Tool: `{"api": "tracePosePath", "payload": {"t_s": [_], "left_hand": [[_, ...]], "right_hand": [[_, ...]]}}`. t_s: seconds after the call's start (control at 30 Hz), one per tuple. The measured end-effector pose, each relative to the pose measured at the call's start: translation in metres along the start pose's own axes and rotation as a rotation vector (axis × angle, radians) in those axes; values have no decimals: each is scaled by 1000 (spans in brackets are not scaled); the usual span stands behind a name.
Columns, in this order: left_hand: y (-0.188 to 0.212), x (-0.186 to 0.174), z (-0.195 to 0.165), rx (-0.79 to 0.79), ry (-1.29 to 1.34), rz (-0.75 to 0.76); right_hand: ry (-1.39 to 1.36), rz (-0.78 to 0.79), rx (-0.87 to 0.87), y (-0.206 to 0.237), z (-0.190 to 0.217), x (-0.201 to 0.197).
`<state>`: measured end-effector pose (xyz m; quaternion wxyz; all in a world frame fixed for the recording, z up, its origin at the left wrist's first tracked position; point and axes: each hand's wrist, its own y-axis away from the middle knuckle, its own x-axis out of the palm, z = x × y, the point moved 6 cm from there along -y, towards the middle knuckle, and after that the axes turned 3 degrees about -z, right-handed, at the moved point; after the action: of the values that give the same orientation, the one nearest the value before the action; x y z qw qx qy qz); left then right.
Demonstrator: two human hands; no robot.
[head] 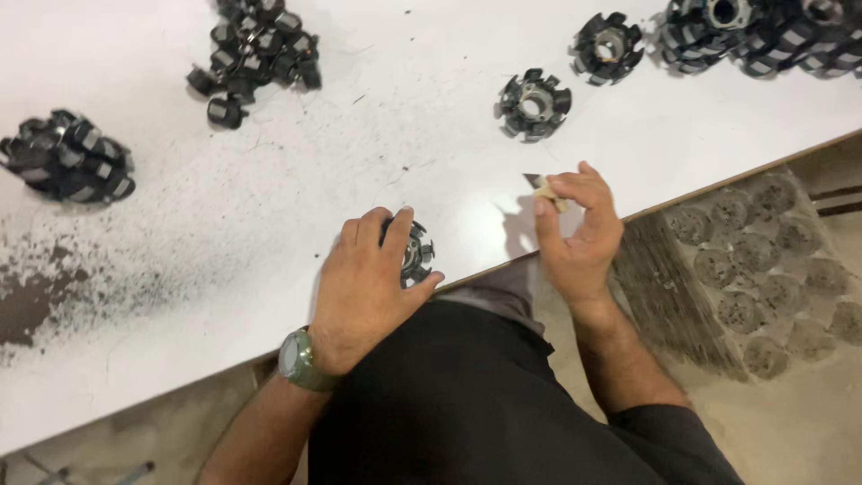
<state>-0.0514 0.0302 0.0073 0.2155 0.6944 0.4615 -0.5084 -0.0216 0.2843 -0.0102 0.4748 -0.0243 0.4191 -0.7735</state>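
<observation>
Both hands were busy: my left hand clamped a black finned rotor at the tabletop edge, where it could have slipped off; my right hand pinched a small tan strip

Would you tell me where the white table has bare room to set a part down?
The table is bare mid-top, between the black parts cluster and lone rotor. Far-right pile is crowded; black grit covers the left.
</observation>
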Motion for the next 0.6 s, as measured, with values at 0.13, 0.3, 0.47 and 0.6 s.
{"api": "tracePosePath", "payload": {"t_s": [0.13,0.3,0.47,0.6], "left_hand": [[-85,3,-41,233,22,-135],[-220,42,-98,384,48,-326],[-247,87,-105,327,104,-188],[-258,94,-112,355,217,-285]], "right_hand": [[125,-185,32,-11,-50,-45],[-32,-316,96,-14,-103,-71],[-122,-383,138,-6,-131,-78],[-114,-386,118,-3,-133,-87]]}}
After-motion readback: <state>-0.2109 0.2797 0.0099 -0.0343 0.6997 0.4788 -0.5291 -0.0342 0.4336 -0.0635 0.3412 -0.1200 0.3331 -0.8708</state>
